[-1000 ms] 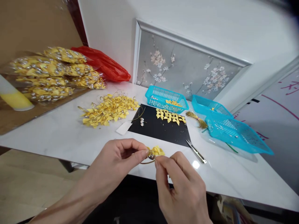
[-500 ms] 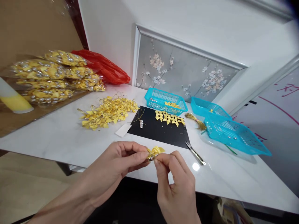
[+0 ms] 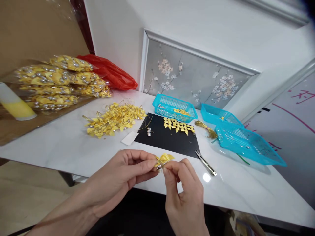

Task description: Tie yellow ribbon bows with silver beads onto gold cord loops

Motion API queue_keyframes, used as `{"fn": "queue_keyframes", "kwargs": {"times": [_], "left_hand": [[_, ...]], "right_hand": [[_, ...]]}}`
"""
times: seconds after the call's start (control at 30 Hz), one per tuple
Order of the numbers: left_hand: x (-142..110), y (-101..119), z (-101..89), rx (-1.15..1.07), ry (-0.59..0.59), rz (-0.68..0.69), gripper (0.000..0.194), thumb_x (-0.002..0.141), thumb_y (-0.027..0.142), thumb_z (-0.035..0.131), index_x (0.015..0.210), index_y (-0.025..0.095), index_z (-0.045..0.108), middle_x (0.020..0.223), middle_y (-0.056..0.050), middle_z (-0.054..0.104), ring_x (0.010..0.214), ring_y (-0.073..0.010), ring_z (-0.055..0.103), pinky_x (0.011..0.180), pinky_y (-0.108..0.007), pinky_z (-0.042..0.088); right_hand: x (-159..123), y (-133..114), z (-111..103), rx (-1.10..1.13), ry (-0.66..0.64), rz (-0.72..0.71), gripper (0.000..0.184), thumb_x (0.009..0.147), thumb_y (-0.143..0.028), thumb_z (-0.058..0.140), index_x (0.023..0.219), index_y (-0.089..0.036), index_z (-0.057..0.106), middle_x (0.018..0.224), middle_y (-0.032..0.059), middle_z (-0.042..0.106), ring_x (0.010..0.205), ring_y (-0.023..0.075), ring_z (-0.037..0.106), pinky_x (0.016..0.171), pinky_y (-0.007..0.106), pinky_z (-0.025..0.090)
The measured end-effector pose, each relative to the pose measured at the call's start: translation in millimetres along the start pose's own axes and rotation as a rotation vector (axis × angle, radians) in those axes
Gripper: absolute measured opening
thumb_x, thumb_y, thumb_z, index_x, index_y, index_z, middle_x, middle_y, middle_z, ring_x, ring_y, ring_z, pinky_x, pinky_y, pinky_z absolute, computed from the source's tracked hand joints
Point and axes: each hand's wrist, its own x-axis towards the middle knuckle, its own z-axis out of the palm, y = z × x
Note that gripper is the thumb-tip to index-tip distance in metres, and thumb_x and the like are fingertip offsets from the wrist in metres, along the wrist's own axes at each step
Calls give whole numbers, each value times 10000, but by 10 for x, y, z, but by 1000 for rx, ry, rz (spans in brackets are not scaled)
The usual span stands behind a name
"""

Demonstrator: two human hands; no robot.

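Note:
Between my hands, over the near edge of the table, is a yellow ribbon bow [image 3: 165, 158] with silver beads [image 3: 159, 166] under it. My left hand [image 3: 134, 168] pinches the bow's left side between thumb and fingers. My right hand [image 3: 183, 183] is closed, thumb against forefinger, at the bow's right side; a thin wire seems to be in that pinch, though it is mostly hidden. Beyond them lies a black mat [image 3: 167, 143] with rows of yellow bows [image 3: 177, 125], a few silver beads [image 3: 149, 131] and thin gold wire on it.
Thread snips [image 3: 206, 163] lie right of the mat. Blue baskets [image 3: 175, 107] stand behind it and at right, near a bundle of gold wires [image 3: 206, 128]. Left are a heap of finished bows [image 3: 115, 119], bagged bows [image 3: 46, 77], a red bag [image 3: 110, 73] and a white-yellow cylinder [image 3: 17, 103].
Both hands keep nearly the same place and grip around the bow. The right hand has turned very slightly; the whole view has shifted a little downward.

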Motion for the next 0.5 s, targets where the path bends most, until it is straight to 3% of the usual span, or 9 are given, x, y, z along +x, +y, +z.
{"fn": "queue_keyframes", "kwargs": {"times": [0.23,0.5], "left_hand": [[28,13,4,19,-17,6,193,811,277,741,671,147,722,788,-24,686,800,-134,619,880,-285,533],[56,-11,-9,68,1,6,147,745,256,796,662,153,733,740,-8,661,758,-125,597,830,-262,525]], "right_hand": [[28,3,-10,-22,10,-33,171,942,-65,463,858,-175,563,738,-14,474,624,93,476,582,201,430],[9,18,-24,-22,-9,-26,167,943,-64,456,871,-174,560,746,-7,475,633,100,485,586,214,432]]}}
